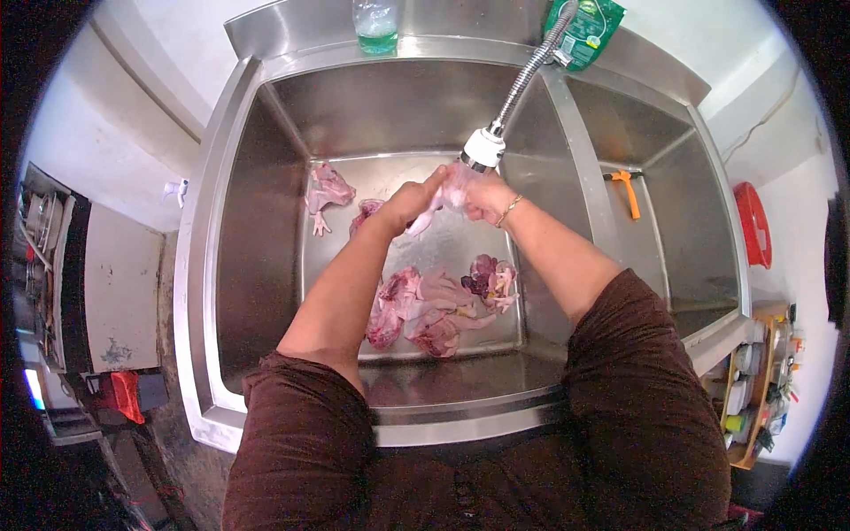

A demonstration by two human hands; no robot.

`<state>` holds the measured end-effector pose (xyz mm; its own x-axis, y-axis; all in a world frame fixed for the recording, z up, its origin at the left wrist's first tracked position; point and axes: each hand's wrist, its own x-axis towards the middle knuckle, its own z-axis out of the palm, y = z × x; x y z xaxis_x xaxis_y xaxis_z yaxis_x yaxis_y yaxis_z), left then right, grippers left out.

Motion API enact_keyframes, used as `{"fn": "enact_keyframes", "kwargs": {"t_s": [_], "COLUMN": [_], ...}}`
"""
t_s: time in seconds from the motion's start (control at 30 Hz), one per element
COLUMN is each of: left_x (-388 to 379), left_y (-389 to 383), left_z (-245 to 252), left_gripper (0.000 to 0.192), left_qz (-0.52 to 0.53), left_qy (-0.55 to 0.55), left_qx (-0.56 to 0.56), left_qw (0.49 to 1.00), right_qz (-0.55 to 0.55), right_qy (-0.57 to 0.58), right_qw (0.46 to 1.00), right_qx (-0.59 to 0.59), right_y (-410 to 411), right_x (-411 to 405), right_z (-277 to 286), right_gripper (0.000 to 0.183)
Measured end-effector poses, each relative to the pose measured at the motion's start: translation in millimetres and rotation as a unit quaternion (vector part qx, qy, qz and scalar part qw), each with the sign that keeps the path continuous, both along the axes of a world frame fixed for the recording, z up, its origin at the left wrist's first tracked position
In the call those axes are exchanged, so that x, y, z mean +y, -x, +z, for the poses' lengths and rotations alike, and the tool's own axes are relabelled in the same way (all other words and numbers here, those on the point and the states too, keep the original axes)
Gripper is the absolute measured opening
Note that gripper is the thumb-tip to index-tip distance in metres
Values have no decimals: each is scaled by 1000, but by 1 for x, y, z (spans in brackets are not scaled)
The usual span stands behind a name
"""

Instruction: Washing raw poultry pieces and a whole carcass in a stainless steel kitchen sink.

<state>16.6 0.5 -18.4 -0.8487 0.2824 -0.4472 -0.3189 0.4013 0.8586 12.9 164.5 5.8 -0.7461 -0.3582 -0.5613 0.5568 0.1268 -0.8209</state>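
Both my hands hold a pale piece of raw poultry (453,189) directly below the white faucet head (483,147), where water appears to run over it. My left hand (410,204) grips its left side; my right hand (490,197), with a bracelet at the wrist, has its right side, fingers partly hidden. At the left of the steel sink basin (412,249) lies a piece with a foot (329,188). Another raw piece (365,214) is partly behind my left hand. Nearer my body are several raw poultry pieces (425,312), with dark red giblets (489,279) at their right.
A second basin on the right holds an orange-handled peeler (626,192). Behind the sink stand a bottle of green liquid (376,30) and a green pouch (586,33). The flexible metal faucet hose (531,70) slants over the large basin. A steel divider (584,152) separates the basins.
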Motion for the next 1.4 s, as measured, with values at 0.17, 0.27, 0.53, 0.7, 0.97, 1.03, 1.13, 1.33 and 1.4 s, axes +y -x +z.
{"fn": "enact_keyframes", "kwargs": {"t_s": [0.17, 0.27, 0.53, 0.7, 0.97, 1.03, 1.13, 1.33, 1.4], "left_x": [6, 7, -1, -4, 10, 9, 14, 17, 25], "left_y": [-11, -10, -8, -5, -3, -3, 0, 9, 7], "left_z": [10, 6, 15, 16, 34, 28, 9, -10, -17], "left_gripper": [33, 29, 44, 44, 23, 21, 28, 50, 47], "left_qz": [-99, -52, -45, -71, -10, -10, 6, 14, 35], "left_qy": [-159, -172, 28, -16, -98, -89, -66, 174, 97], "left_qx": [-89, -92, -69, -144, 63, 75, 136, 206, 206], "left_qw": [978, 979, 996, 987, 993, 993, 989, 963, 973], "right_qz": [-153, -100, 104, 166, 285, 244, 213, 230, 235], "right_qy": [63, 33, -345, -532, -292, -208, 71, -170, -191], "right_qw": [983, 994, 860, 597, 905, 945, 961, 936, 928], "right_qx": [79, 36, 363, 577, 118, 71, -159, 205, 217], "right_y": [6, 13, 13, -34, -7, -14, -16, -4, 12], "right_x": [2, 10, 5, -12, -2, -7, -5, -6, 5], "right_z": [8, -1, -25, -8, 2, 9, 16, -21, -57], "right_gripper": [20, 19, 35, 44, 26, 26, 26, 35, 34]}}
